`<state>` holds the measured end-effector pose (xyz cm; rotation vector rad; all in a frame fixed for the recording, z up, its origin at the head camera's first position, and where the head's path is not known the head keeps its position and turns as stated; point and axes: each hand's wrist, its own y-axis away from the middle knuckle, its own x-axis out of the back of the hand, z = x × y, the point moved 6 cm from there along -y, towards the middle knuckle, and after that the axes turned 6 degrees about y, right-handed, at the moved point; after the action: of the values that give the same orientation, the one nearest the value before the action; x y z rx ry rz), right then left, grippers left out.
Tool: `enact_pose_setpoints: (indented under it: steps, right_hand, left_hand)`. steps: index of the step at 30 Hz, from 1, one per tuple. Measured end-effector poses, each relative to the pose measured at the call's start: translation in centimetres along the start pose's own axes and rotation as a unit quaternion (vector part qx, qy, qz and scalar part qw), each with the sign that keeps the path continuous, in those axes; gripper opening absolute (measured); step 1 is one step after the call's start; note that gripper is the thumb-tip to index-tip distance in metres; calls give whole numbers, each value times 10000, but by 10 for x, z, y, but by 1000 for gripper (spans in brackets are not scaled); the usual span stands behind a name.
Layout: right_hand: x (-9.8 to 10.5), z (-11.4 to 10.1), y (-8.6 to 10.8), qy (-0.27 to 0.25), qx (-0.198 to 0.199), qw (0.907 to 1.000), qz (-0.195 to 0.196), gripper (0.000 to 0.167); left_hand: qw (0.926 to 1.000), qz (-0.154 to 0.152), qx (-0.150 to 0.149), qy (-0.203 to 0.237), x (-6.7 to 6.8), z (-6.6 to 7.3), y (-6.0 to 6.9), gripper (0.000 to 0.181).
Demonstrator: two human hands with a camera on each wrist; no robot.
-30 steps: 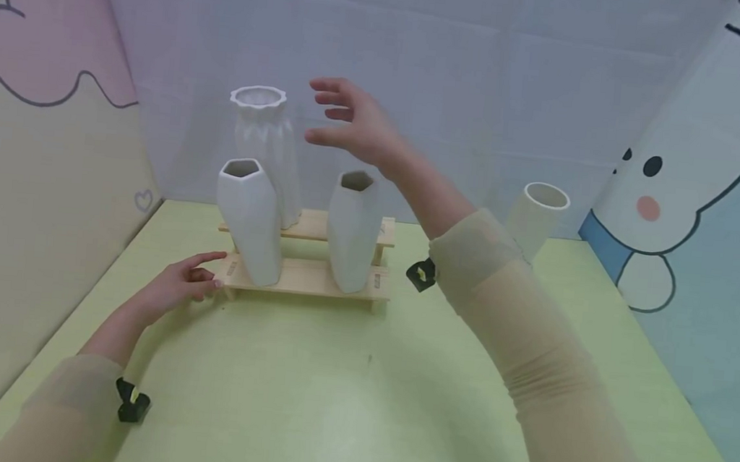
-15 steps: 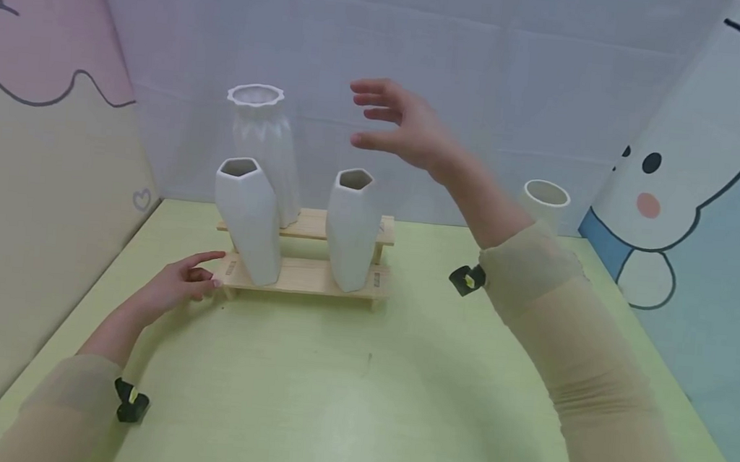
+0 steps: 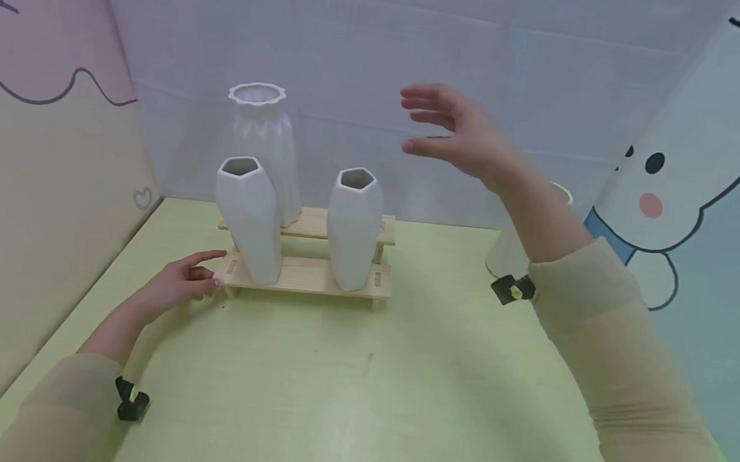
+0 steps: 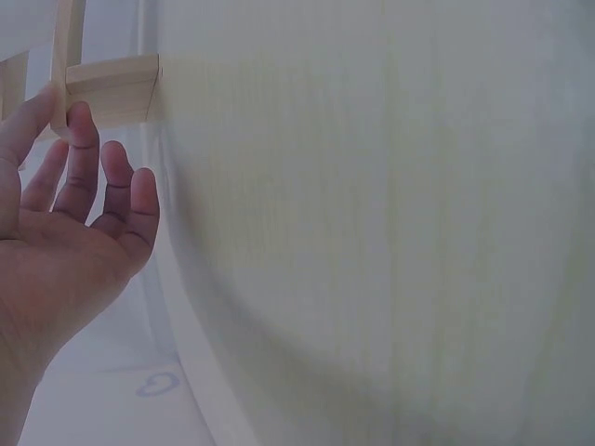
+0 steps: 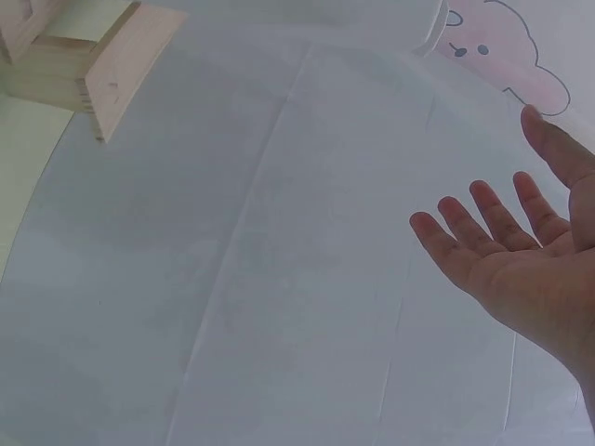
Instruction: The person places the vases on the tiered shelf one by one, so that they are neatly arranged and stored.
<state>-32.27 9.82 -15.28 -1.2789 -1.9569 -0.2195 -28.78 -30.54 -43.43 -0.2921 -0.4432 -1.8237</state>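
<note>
In the head view, my left hand (image 3: 172, 289) is at the left end of a two-tier wooden stand (image 3: 304, 278). The left wrist view has thumb and fingertip on either side of that wooden stand's (image 4: 112, 88) board end, pinching it. Two white faceted vases, left (image 3: 254, 229) and right (image 3: 353, 233), stand on the lower tier. A taller white fluted vase (image 3: 269, 143) stands on the upper tier, partly hidden behind the left faceted one. My right hand (image 3: 463, 129) hovers in the air right of the stand, fingers spread and holding nothing.
A white round-mouthed vase (image 3: 510, 253) stands on the green table (image 3: 331, 387) at the back right, partly hidden by my right forearm. A pale cloth wall (image 3: 358, 56) closes the back, with cartoon-printed panels at both sides.
My right hand has moved steadily right, away from the fluted vase, and its forearm now covers part of the round-mouthed vase. My left hand and the stand have stayed in place.
</note>
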Motion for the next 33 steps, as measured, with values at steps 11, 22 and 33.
enact_pose_setpoints:
  steps: [11, 22, 33]
  right_hand:
    - [20, 20, 22, 82, -182, 9998, 14, 65]
    - [42, 37, 47, 36, -320, 9992, 232, 65]
    - [70, 58, 74, 331, -661, 9956, 572, 62]
  left_hand:
    - [10000, 11, -78, -7, -2, 3, 0, 66]
    - [10000, 17, -51, -49, -1, 4, 2, 66]
    - [10000, 6, 25, 5, 1, 1, 0, 68]
